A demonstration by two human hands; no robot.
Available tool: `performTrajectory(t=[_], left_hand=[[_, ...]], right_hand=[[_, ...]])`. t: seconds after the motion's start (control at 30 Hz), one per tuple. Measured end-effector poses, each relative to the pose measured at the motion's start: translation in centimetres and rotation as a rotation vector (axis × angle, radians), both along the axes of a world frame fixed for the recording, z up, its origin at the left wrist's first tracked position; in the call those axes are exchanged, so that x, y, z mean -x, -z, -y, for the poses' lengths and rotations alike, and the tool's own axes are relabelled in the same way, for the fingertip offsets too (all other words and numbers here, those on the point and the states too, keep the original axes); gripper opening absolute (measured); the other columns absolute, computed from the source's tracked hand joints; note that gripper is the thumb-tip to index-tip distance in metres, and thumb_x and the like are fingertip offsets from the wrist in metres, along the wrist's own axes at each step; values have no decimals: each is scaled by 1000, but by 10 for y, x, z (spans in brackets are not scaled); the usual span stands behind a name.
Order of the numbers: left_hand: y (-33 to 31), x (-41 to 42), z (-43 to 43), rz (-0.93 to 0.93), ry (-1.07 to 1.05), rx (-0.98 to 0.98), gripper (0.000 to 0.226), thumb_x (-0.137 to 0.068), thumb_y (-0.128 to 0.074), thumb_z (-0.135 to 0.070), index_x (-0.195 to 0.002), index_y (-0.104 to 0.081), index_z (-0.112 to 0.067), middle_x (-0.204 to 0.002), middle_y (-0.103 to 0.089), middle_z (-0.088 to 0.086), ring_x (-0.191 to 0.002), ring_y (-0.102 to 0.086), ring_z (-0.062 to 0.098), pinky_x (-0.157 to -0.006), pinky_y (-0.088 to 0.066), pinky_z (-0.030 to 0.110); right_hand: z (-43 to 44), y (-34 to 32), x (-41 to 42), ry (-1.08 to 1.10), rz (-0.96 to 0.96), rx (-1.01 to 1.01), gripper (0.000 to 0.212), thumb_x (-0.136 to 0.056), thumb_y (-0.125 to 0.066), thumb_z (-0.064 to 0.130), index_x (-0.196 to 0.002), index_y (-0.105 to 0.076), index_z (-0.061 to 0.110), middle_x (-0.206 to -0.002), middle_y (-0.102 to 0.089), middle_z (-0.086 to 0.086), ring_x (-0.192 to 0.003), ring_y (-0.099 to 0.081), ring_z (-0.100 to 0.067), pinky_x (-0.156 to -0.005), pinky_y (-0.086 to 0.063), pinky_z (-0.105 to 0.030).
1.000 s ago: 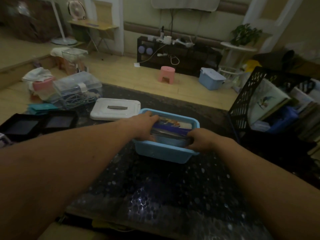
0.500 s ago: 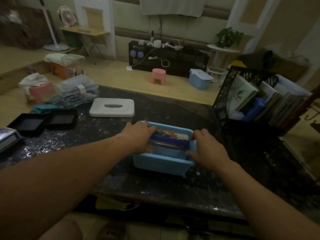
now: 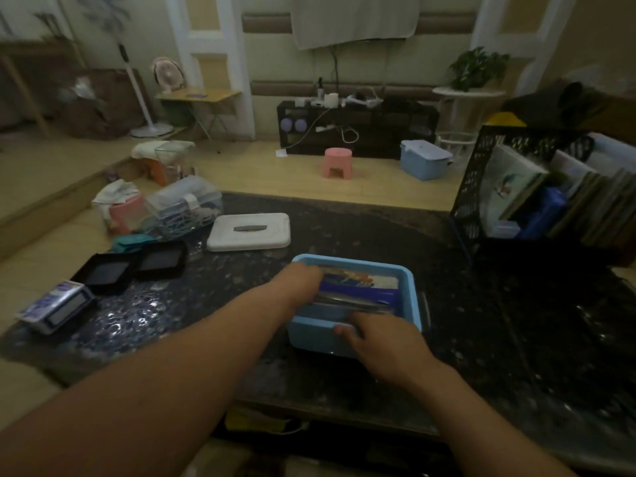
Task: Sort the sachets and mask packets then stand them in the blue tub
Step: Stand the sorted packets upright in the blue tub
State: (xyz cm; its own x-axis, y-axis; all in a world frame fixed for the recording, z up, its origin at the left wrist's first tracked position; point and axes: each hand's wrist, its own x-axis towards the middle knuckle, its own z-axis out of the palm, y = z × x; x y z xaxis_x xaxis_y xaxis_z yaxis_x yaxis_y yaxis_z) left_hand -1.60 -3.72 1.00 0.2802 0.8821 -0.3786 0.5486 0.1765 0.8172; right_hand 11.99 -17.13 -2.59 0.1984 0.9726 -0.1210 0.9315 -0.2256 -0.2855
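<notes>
Risk: packets (image 3: 358, 287) look loosely stood, so if I let one end go they could flop flat; a push could slide the blue tub (image 3: 311, 333) on the slick table (image 3: 481, 339). My right hand (image 3: 385, 342) lies over the near rim, grip unclear. Packets just beyond it. My left hand (image 3: 303, 282) on their left end, fingers blurred

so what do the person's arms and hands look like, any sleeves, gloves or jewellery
The left hand and right hand are bare: no gloves, and no ring, watch or band shows. The left arm and right arm are bare as well, with no sleeve in frame. The dim, blurred picture could hide small jewellery.
</notes>
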Motion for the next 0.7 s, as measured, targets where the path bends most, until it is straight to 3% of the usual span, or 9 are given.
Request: performTrajectory(t=[0.1,0.2,0.27,0.33,0.37,0.43,0.47,0.6,0.7], left_hand=[[-3,-1,1,189,-122,238,26,-92,-51,-17,-105,-73,-12,-95,-79,16,-91,-76,33,-89,-63,49],[-15,-2,4,143,-67,261,28,-99,-45,-13,-76,-59,-15,-50,-64,-1,-45,-63,10,-57,-52,25],[-19,-4,7,68,-43,234,34,-105,-41,-14,-72,-47,-18,-40,-51,-5,-33,-50,7,-42,-41,21],[-13,-12,4,15,-73,205,27,-108,-40,-21,-91,-60,-14,-61,-68,0,-60,-64,13,-52,-49,20],[-9,-17,4,-10,-85,141,30,-109,-39,-25,-110,-65,-11,-88,-76,7,-83,-68,20,-70,-56,25],[-1,-30,2,-149,-35,-10,44,-111,-38,-31,-139,-60,-6,-135,-67,17,-123,-62,32,-106,-49,37],[1,-35,1,-179,-29,-51,47,-111,-38,-32,-144,-56,-3,-144,-61,18,-130,-57,34,-111,-44,38],[8,-41,-2,-106,-99,11,44,-109,-45,-33,-143,-59,-9,-141,-63,16,-127,-60,34,-114,-45,42],[9,-29,-7,11,-213,69,30,-101,-55,-32,-121,-68,-13,-107,-70,11,-94,-65,27,-98,-54,41]], right_hand=[[-4,3,-5,-11,-67,9,58,-92,-35,79,-116,-68,38,-111,-73,10,-101,-67,-9,-94,-57,-41],[-1,5,-8,-16,-54,-50,57,-90,-34,82,-108,-67,38,-104,-72,13,-94,-66,-4,-89,-58,-36],[3,5,-7,-29,-10,-107,49,-95,-38,77,-103,-65,37,-100,-71,13,-90,-65,-3,-84,-57,-32],[5,4,-7,-42,-1,-140,46,-97,-39,75,-102,-64,37,-100,-71,13,-90,-64,-3,-83,-57,-32],[6,4,-6,-43,-7,-145,45,-97,-40,74,-104,-64,37,-102,-71,12,-91,-65,-3,-84,-57,-32],[7,4,-7,-43,-32,-143,41,-98,-45,70,-112,-65,37,-109,-71,11,-97,-66,-4,-89,-58,-33],[8,3,-7,-47,-41,-140,39,-98,-47,67,-115,-65,37,-112,-71,10,-100,-66,-5,-91,-57,-33],[10,4,-8,-54,-56,-164,37,-99,-50,63,-117,-65,35,-113,-71,8,-99,-66,-7,-89,-57,-32],[9,1,-7,-54,-85,-147,36,-99,-52,62,-116,-66,33,-110,-71,8,-98,-66,-7,-89,-57,-32]])
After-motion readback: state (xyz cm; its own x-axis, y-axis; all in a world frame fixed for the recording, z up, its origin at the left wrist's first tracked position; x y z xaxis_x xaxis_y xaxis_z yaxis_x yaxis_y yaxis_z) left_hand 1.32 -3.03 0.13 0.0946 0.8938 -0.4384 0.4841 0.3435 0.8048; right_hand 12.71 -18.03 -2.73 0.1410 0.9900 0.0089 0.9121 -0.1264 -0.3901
